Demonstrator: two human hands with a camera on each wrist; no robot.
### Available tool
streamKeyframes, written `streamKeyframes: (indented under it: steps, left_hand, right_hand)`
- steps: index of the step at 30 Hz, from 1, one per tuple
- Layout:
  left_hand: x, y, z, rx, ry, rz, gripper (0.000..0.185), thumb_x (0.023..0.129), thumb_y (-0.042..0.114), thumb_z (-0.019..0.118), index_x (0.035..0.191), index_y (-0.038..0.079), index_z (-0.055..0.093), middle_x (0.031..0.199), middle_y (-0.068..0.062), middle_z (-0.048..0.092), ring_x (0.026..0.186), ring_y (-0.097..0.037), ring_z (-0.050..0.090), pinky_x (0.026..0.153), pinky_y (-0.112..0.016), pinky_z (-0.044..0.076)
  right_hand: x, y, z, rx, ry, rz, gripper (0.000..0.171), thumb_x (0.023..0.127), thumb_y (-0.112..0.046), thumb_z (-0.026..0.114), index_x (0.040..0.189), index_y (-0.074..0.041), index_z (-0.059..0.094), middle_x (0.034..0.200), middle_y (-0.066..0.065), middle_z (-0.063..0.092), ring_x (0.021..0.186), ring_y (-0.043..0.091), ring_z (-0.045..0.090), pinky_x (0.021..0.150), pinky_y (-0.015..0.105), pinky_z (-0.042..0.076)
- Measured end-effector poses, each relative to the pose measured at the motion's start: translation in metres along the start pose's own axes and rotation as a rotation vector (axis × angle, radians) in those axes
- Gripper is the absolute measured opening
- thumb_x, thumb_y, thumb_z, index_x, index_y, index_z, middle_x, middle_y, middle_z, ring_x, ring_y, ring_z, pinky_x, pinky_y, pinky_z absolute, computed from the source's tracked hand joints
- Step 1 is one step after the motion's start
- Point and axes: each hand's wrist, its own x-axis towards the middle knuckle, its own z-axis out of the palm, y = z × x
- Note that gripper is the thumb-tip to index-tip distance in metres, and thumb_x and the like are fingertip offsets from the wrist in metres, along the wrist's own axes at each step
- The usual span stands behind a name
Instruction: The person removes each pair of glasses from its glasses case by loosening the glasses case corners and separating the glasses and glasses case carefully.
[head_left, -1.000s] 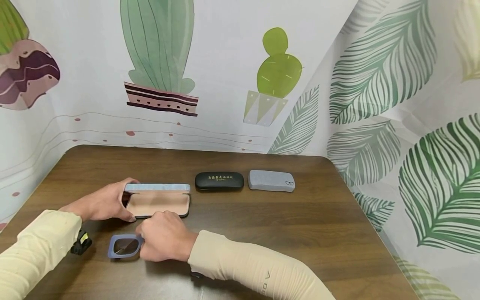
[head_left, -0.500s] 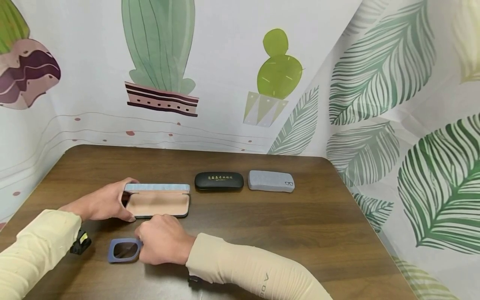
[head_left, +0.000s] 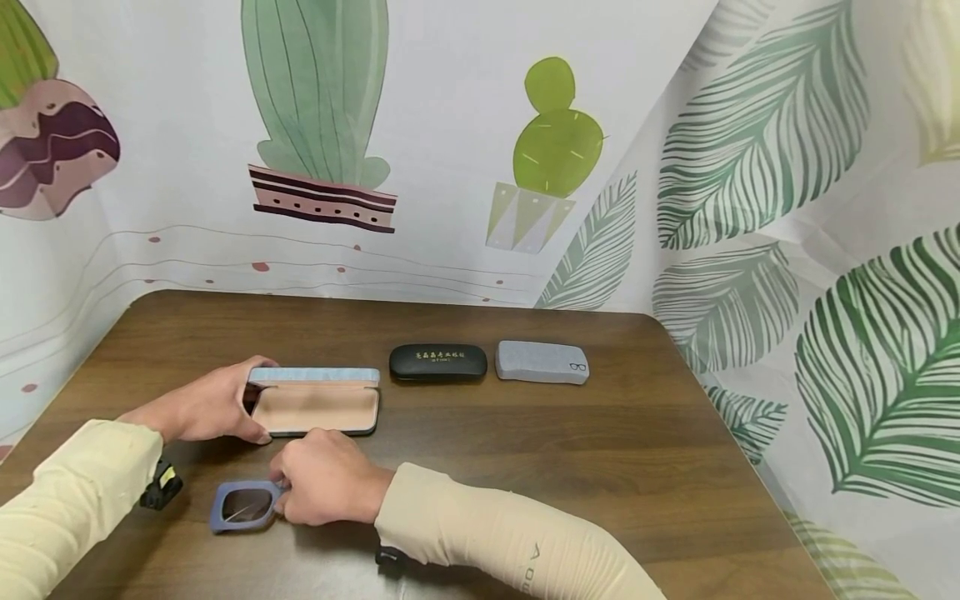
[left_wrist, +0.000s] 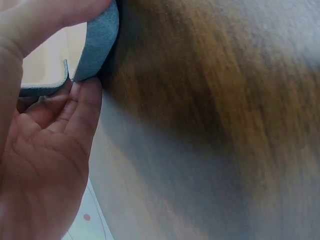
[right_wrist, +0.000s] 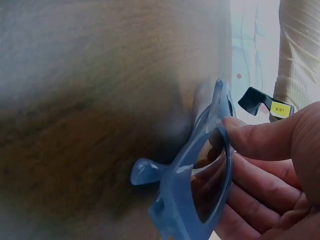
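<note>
Left fingers [left_wrist: 87, 107] hold the open, beige-lined case [head_left: 318, 407].

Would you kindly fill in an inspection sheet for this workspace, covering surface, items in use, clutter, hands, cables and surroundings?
Surface: brown wood-grain table.
Items in use: light-blue glasses case, open, pale lining showing; blue-framed sunglasses, nearer the person, tinted lens visible.
Clutter: black case and grey case, both closed, side by side toward the far edge.
Left hand: grips the left end of the light-blue glasses case.
Right hand: pinches the blue-framed sunglasses.
Cables: nothing seen.
Surroundings: wall covering printed with cacti and leaves.
</note>
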Motion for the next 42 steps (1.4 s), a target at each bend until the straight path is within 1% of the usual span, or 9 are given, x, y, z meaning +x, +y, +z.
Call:
streamKeyframes:
  steps: [4, 10, 13, 17, 21, 23, 25, 35, 42]
  left_hand:
    - [0.001, 0.000, 0.000, 0.002, 0.008, 0.005, 0.106, 0.061, 0.036, 0.097, 0.143, -0.002, 0.043, 0.125, -0.022, 0.068, 0.103, -0.025, 0.064, 0.085, -0.033, 0.050]
    - [0.001, 0.000, -0.001, 0.007, 0.002, -0.001, 0.105, 0.062, 0.036, 0.096, 0.143, -0.002, 0.042, 0.127, -0.023, 0.067, 0.104, -0.027, 0.065, 0.087, -0.038, 0.051]
    - [0.001, -0.001, -0.001, 0.003, -0.011, -0.008, 0.105, 0.063, 0.035, 0.096, 0.144, -0.002, 0.041, 0.129, -0.025, 0.065, 0.107, -0.029, 0.065, 0.088, -0.040, 0.051]
    - [0.001, -0.001, 0.000, -0.007, -0.015, -0.005, 0.105, 0.063, 0.033, 0.096, 0.145, -0.003, 0.041, 0.130, -0.025, 0.066, 0.108, -0.029, 0.066, 0.087, -0.037, 0.052]
    - [0.001, 0.000, -0.001, -0.014, -0.010, 0.005, 0.105, 0.063, 0.032, 0.096, 0.145, -0.003, 0.041, 0.128, -0.024, 0.066, 0.107, -0.027, 0.066, 0.083, -0.030, 0.051]
    - [0.001, 0.000, -0.001, -0.017, -0.011, 0.007, 0.105, 0.063, 0.033, 0.096, 0.145, -0.003, 0.040, 0.128, -0.024, 0.066, 0.106, -0.026, 0.066, 0.082, -0.029, 0.051]
    - [0.000, 0.000, -0.001, -0.020, -0.012, 0.006, 0.105, 0.063, 0.033, 0.096, 0.145, -0.003, 0.040, 0.128, -0.024, 0.066, 0.105, -0.026, 0.066, 0.082, -0.029, 0.051]
    - [0.000, 0.000, 0.001, -0.045, -0.001, 0.025, 0.103, 0.063, 0.033, 0.096, 0.143, -0.004, 0.042, 0.130, -0.025, 0.065, 0.107, -0.029, 0.066, 0.080, -0.026, 0.051]
    - [0.000, 0.000, 0.002, -0.027, 0.008, 0.026, 0.103, 0.063, 0.035, 0.097, 0.142, -0.002, 0.043, 0.126, -0.023, 0.067, 0.103, -0.026, 0.064, 0.080, -0.027, 0.050]
  right_hand:
    - [-0.001, 0.001, 0.000, 0.009, -0.006, -0.011, 0.017, 0.081, -0.043, 0.084, 0.098, -0.039, 0.080, 0.078, -0.030, 0.069, 0.068, -0.017, 0.057, 0.063, 0.007, 0.043]
    - [-0.002, 0.003, 0.000, 0.016, -0.002, -0.025, 0.016, 0.083, -0.044, 0.083, 0.098, -0.038, 0.080, 0.081, -0.030, 0.072, 0.071, -0.017, 0.059, 0.063, 0.007, 0.043]
    - [-0.003, 0.004, 0.000, 0.029, 0.012, -0.026, 0.010, 0.085, -0.045, 0.081, 0.090, -0.037, 0.077, 0.074, -0.029, 0.068, 0.065, -0.016, 0.056, 0.059, 0.008, 0.040]
    - [-0.005, 0.007, -0.001, 0.042, 0.035, -0.023, 0.019, 0.091, -0.046, 0.076, 0.080, -0.031, 0.070, 0.063, -0.022, 0.059, 0.055, -0.008, 0.047, 0.053, 0.012, 0.035]
    - [-0.008, 0.011, -0.004, 0.086, 0.034, 0.005, 0.022, 0.095, -0.049, 0.070, 0.106, -0.031, 0.078, 0.090, -0.023, 0.075, 0.076, -0.009, 0.063, 0.067, 0.010, 0.045]
    - [-0.009, 0.013, -0.005, 0.104, 0.037, 0.019, 0.033, 0.097, -0.051, 0.068, 0.123, -0.032, 0.076, 0.111, -0.024, 0.075, 0.096, -0.007, 0.069, 0.080, 0.011, 0.049]
    - [-0.012, 0.015, -0.006, 0.108, 0.043, 0.026, 0.038, 0.098, -0.053, 0.065, 0.128, -0.031, 0.074, 0.120, -0.024, 0.074, 0.107, -0.005, 0.070, 0.087, 0.013, 0.051]
    - [-0.028, 0.030, -0.004, 0.041, 0.136, 0.020, 0.041, 0.102, -0.050, 0.059, 0.131, -0.024, 0.071, 0.129, -0.016, 0.072, 0.120, -0.001, 0.067, 0.097, 0.018, 0.053]
    - [-0.038, 0.044, -0.008, -0.003, 0.215, 0.039, 0.042, 0.102, -0.052, 0.059, 0.128, -0.023, 0.072, 0.124, -0.012, 0.074, 0.115, 0.005, 0.070, 0.090, 0.025, 0.058]
